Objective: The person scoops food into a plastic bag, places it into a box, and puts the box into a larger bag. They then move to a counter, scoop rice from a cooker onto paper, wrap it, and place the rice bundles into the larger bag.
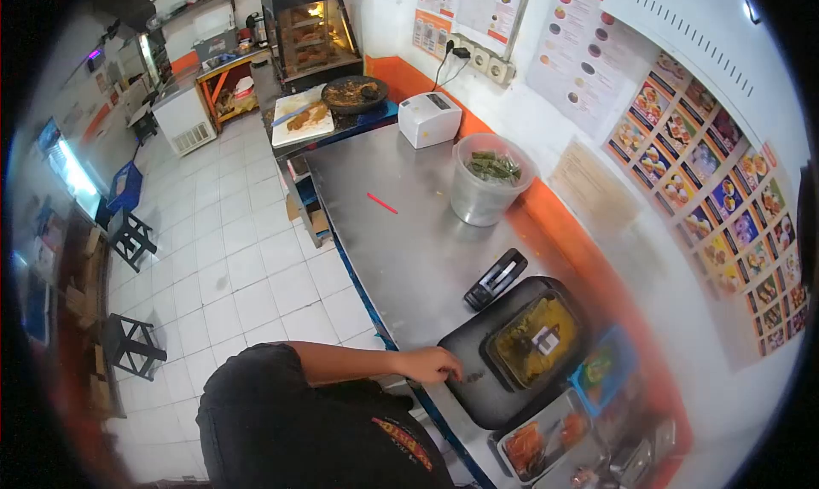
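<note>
My left hand (431, 365) is at the near left rim of a black tray (473, 404), its fingers curled downward and pressed together. Whatever they grip, if anything, is hidden. A small dark smudge or scrap lies on the tray just beyond the fingertips. In the tray sits a black-rimmed container (527, 340) of yellowish-green food with a white label on top. A black handheld device (496, 279) lies against the tray's upper left corner. My right hand is not in view.
Farther along the steel counter (367, 169) are a red pen (382, 203), a clear bucket (490, 182) of greens and a white printer (429, 119). Beyond stand a cutting board (290, 130), black pan (354, 95) and display warmer (311, 32). A blue container (606, 369) and metal food tray (546, 438) sit nearby.
</note>
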The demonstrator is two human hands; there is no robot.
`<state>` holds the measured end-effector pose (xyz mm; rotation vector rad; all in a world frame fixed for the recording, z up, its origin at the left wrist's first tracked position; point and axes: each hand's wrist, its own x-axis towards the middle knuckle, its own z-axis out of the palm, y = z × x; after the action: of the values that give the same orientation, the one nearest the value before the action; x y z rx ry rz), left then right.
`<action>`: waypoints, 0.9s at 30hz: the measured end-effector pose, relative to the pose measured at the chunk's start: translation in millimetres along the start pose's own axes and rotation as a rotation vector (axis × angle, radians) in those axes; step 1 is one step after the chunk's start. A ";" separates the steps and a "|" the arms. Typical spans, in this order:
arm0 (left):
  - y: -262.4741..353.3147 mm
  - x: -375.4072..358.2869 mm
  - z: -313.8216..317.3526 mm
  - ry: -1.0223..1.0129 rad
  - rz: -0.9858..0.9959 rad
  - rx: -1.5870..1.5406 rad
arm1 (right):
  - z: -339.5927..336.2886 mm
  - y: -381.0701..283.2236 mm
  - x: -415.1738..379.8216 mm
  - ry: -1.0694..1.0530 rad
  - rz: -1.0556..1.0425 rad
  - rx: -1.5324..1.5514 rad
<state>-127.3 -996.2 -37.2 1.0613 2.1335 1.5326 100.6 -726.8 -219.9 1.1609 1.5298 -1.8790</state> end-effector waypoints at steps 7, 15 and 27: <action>-13.9 -29.7 -27.1 -0.004 -0.114 0.081 | 17.8 -18.0 25.9 -0.160 0.037 -0.056; -13.0 -115.2 -91.1 0.142 -0.194 0.175 | 88.3 -55.1 43.2 -0.329 0.055 -0.233; -55.9 -411.9 -287.5 0.415 -0.346 0.224 | 378.9 -62.9 53.8 -0.615 0.050 -0.455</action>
<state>-48.8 -1495.4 -47.2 0.4132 2.6453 1.4635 -99.9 -1058.8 -217.2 0.3636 1.4304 -1.5319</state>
